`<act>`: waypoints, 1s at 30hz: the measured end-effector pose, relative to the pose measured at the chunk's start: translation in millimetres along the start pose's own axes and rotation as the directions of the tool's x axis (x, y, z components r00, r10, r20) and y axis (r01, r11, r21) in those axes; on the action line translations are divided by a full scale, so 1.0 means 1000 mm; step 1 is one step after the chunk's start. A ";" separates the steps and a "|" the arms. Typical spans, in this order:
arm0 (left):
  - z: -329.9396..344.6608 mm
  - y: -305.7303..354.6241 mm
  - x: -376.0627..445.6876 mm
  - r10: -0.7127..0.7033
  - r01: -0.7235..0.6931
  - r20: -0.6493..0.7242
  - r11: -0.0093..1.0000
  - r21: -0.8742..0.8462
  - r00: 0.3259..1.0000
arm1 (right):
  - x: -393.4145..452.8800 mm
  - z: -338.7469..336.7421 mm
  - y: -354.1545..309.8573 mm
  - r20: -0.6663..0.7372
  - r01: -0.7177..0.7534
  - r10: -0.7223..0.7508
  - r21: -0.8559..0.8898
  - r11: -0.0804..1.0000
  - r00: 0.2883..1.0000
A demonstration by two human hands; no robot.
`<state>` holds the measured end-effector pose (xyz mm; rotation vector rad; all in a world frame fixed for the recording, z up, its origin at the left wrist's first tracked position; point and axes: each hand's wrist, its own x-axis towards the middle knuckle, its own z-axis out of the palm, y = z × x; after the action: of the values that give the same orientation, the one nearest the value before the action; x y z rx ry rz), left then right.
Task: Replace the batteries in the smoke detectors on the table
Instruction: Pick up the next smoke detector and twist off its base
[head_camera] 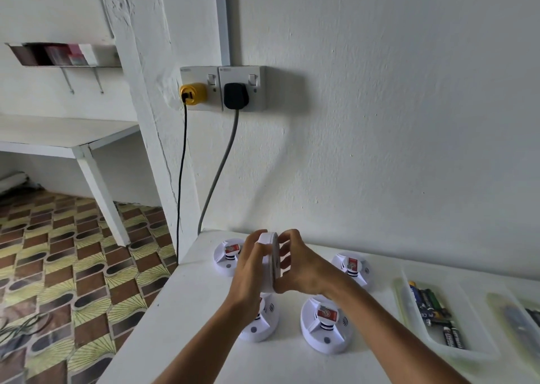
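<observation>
Both forearms reach in from the bottom edge, and between them I hold one white smoke detector (pixel 270 262) up on edge above the worktop (pixel 187 310). My left hand (pixel 248 269) curls its fingers over the detector's left face, and my right hand (pixel 298 266) grips the right side, thumb low and fingers over the top rim; both hands are closed on it. Four more detectors lie face up on the worktop: one at the back left (pixel 226 256), one at the back right (pixel 352 268), one at the front right (pixel 324 323), and one at the front left (pixel 258 322), partly hidden under my left wrist. Each visible one carries a red label near its middle. To the right sits a clear tray (pixel 479 351) with loose batteries (pixel 432 304) in it, and a second tray (pixel 520 316) lies beyond, cut off by the frame; its contents look like batteries too, though I cannot be sure. On the wall behind, a yellow plug (pixel 193 94) and a black plug (pixel 236 95) sit in a double socket.
</observation>
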<state>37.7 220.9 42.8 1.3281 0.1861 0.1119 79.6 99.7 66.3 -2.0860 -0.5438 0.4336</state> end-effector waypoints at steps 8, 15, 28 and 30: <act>0.006 0.014 -0.013 0.118 -0.107 -0.082 0.986 0.128 0.990 | -0.002 0.005 0.002 -0.004 0.064 -0.064 -0.013 0.998 0.998; 0.002 0.007 -0.009 0.077 -0.064 -0.072 0.984 0.166 0.994 | -0.009 0.005 0.003 -0.014 0.083 -0.084 -0.057 0.995 0.996; -0.004 0.019 -0.006 -0.124 0.128 0.066 0.989 -0.068 0.990 | -0.007 0.007 0.014 -0.141 0.114 -0.099 0.099 0.989 0.985; -0.007 0.018 -0.006 -0.112 0.120 0.088 0.989 -0.092 0.990 | -0.006 0.008 0.011 -0.180 0.120 -0.090 0.160 0.980 0.979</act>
<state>31.2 230.4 59.1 1.2198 0.1848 -0.0321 72.8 96.1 53.4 -1.8987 -0.4946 0.2270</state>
